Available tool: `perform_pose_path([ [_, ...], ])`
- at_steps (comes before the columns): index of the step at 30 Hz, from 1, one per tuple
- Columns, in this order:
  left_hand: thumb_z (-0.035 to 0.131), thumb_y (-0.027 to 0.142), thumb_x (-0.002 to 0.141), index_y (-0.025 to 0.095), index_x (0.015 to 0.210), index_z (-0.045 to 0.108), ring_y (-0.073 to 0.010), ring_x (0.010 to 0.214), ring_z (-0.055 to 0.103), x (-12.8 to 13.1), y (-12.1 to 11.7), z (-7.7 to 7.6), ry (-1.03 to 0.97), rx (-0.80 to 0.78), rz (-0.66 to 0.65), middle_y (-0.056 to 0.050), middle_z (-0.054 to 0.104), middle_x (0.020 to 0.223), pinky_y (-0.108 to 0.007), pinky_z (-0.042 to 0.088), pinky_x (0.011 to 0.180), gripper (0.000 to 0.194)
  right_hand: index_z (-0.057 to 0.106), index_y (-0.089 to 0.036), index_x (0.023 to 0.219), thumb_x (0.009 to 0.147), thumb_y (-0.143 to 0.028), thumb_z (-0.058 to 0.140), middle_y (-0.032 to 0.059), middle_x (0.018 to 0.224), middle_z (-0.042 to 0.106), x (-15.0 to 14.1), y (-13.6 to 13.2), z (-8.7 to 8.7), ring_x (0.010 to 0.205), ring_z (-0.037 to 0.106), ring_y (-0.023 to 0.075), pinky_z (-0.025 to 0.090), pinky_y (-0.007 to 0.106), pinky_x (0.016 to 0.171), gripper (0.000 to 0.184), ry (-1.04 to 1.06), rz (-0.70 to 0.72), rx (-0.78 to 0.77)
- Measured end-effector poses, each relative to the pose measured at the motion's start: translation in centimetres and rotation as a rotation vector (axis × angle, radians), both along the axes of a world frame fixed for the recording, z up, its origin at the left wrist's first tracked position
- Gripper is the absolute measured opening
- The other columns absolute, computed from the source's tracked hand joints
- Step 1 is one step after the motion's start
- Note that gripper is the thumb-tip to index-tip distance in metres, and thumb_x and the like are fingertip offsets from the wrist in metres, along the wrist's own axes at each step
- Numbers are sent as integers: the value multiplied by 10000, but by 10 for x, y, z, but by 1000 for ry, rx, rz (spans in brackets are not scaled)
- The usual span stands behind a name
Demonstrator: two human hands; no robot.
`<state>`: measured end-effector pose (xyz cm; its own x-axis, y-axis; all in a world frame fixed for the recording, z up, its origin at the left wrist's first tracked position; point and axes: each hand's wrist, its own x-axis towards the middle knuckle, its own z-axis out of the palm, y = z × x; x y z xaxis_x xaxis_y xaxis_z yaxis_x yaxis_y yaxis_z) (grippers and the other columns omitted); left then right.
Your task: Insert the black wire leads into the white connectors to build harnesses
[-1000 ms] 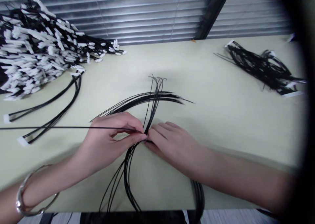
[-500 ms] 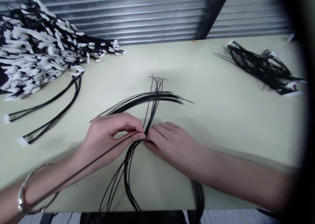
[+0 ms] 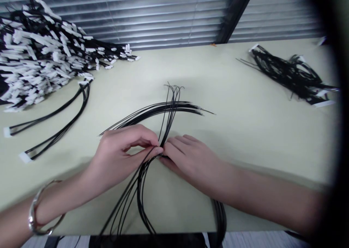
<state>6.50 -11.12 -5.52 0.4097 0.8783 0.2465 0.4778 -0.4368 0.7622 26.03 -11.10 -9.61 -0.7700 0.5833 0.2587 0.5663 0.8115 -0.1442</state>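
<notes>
Both hands meet at the middle of the table over a bunch of thin black wires [image 3: 140,190]. My left hand [image 3: 128,144] pinches wires between thumb and forefinger. Right against those fingertips, my right hand [image 3: 188,151] is closed around the same bunch, its thumb mostly hidden. What exactly sits between the fingertips is covered. From the pinch, wire ends fan out away from me, and the lengths below hang over the near table edge. Behind my hands, a second bundle of loose black wires [image 3: 152,111] lies in a curve under the fanned ends.
A large heap of black cables with white connectors [image 3: 40,55] fills the back left. Two looped cables with white plugs [image 3: 25,157] lie in front of it. At the back right rests a tangled black cable bundle [image 3: 289,71]. More black wires [image 3: 219,219] hang by my right forearm.
A wire that ran across my left forearm has dropped off it and now hangs down with the others. My left wrist has shifted slightly right; the right hand stays put.
</notes>
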Motion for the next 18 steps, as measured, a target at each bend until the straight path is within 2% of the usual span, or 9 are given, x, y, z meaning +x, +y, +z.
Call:
perform_pose_path([
  [5, 642, 116, 765, 220, 833, 604, -112, 727, 605, 0, 1, -1, -11, 16, -19, 15, 639, 816, -227, 505, 624, 131, 501, -147, 962, 858, -159, 496, 28, 855, 532, -1, 0, 0, 759, 468, 188, 375, 338, 683, 105, -8, -1, -4],
  [18, 624, 55, 751, 214, 814, 602, -100, 713, 588, 0, 5, -3, 67, 125, -85, 23, 628, 780, -209, 481, 591, 172, 478, -154, 894, 854, -168, 512, 21, 820, 521, 0, 0, 2, 740, 460, 177, 367, 325, 668, 54, 17, -7, 5],
])
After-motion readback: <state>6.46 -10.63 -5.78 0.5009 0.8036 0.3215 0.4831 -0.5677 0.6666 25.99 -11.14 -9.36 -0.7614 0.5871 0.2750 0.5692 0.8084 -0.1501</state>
